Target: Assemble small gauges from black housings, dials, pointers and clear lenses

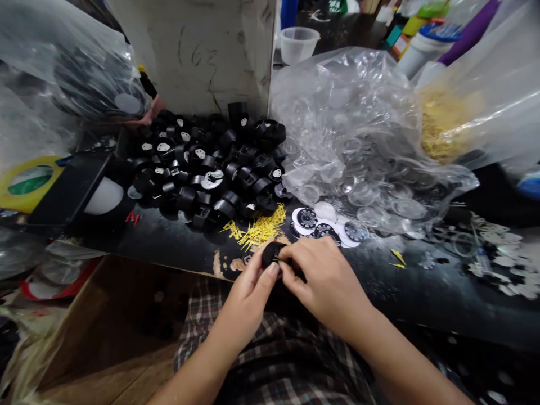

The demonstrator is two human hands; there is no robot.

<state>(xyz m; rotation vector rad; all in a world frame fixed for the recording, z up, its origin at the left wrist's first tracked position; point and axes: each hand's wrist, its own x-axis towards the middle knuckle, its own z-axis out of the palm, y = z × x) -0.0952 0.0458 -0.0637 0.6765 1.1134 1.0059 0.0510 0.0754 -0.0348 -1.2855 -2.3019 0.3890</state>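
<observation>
Near the table's front edge, my left hand (253, 284) grips a small round black part (270, 254) between thumb and fingers. My right hand (314, 270) meets it from the right, its thumb and index finger pinched at the part's face; whatever small thing may be between those fingertips is too small to make out. Just beyond the hands lies a pile of thin yellow pieces (264, 228). Round printed black and white discs (327, 228) overlap to the right of that pile. Many black round housings (206, 169) are heaped behind, to the left.
A plastic bag of clear round covers (371, 180) lies behind on the right. White flat pieces (506, 264) are scattered at far right. Small red pieces (133, 217) and a yellow tape roll (31, 183) are on the left. An upright grey panel (202, 56) stands behind the heap.
</observation>
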